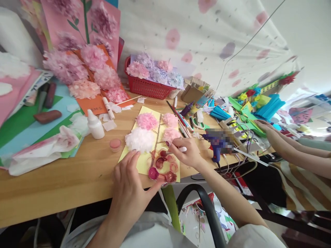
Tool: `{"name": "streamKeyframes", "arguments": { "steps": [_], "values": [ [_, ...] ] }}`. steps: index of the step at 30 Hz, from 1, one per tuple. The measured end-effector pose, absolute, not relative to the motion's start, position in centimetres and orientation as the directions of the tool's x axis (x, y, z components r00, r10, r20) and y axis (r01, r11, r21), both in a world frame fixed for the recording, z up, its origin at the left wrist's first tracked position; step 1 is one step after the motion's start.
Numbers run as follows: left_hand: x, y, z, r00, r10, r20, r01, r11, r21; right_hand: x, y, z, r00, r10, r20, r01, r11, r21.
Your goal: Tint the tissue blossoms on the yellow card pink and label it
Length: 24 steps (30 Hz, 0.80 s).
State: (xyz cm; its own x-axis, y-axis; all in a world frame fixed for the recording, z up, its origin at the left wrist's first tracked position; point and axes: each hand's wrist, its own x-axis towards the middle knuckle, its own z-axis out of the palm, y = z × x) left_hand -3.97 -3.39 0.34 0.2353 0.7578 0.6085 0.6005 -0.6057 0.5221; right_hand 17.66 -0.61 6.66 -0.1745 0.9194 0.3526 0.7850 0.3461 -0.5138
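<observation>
Fingers of the right hand [188, 151] closed round a white-handled tool [183, 149], above a flower-shaped palette [165, 168]

Grips the white-handled tool between right thumb and fingers, with its rounded white end poking out below the hand and its other end too hidden to make out. Spreads the fingers of the left hand [129, 182] wide: reaches with the upper fingertips to the near edge of a white tissue flower [139, 140], and stretches the thumb toward the near edge of the palette. Cannot tell whether that thumb presses the rim or stops just beside it.

Has the white tissue flower on the left half of a yellow sheet [142, 166], just below a pink tissue flower [147, 121]. Across a greyish line down the middle, two paler pink blooms [170, 133]. Over the sheet's near end, the palette, with wells stained dark red and pink.

On the desk [85, 182], just left of the sheet, a small pot of pink [115, 145]; farther left, a white squeeze bottle [95, 127]. Toward the back, a red plastic basket [148, 89] of pink, lilac and pale blue flowers [158, 74], and left of it an orange card [97, 106] with more pink blossoms [107, 77]. Right of the sheet, a blue-purple glue gun [216, 156] with a white glue stick [252, 156]. Farther right, another person's hand [263, 127] near green paper [254, 128].
</observation>
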Motion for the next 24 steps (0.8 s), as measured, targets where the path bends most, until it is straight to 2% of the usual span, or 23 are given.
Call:
{"name": "streamKeyframes", "arguments": {
  "steps": [7, 12, 15, 21, 24],
  "values": [
    [-2.6, -4.2, 0.5, 0.397, 0.752, 0.526, 0.482, -0.658, 0.578, 18.2, -0.4, 6.4, -0.058, 0.969, 0.239, 0.786, 0.192, -0.588],
    [-0.2, -4.9, 0.3, 0.466, 0.729, 0.501, 0.517, -0.684, 0.515, 18.3, -0.7, 6.3, -0.047, 0.972, 0.231, 0.798, 0.176, -0.577],
    [0.4, -4.5, 0.1, 0.431, 0.744, 0.511, 0.547, -0.666, 0.507, 18.3, -0.9, 6.4, -0.009, 0.959, 0.283, 0.790, 0.180, -0.586],
    [0.5, -4.2, -0.1, 0.366, 0.765, 0.530, 0.558, -0.636, 0.533, 18.1, -0.9, 6.1, -0.046, 0.951, 0.306, 0.781, 0.225, -0.583],
    [0.4, -4.1, -0.2, 0.364, 0.764, 0.533, 0.558, -0.637, 0.532, 18.4, -1.1, 6.6, -0.050, 0.971, 0.235, 0.767, 0.188, -0.614]
  ]
}}
